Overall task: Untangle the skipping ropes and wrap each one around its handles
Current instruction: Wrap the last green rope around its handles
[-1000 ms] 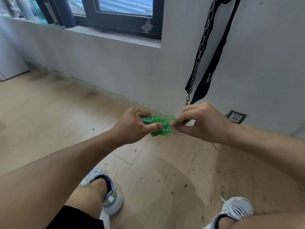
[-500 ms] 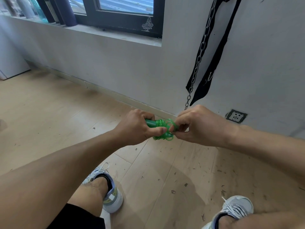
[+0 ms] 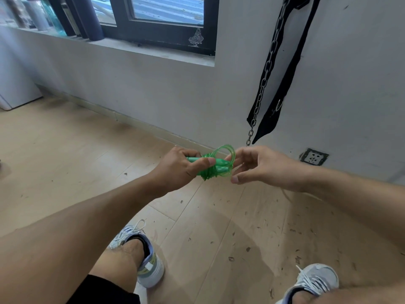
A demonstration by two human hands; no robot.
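Rope [image 3: 215, 165] gripped by left hand [image 3: 182, 170], right fingers [image 3: 237, 160] alongside.

Translucent green rope [image 3: 221, 160] on green handles [image 3: 194, 159], pale wood floor [image 3: 65, 163], grey wall [image 3: 153, 91], black strap [image 3: 285, 80] at 1 o'clock, white-grey sneakers [image 3: 315, 279], black shorts [image 3: 105, 290].

A chain [image 3: 266, 69] and black strap [image 3: 291, 69] hang beside a wall socket [image 3: 313, 157].

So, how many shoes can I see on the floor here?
2. The left shoe stands on the wooden floor at bottom centre; the right shoe is at bottom right, partly cut off by the frame's lower edge.
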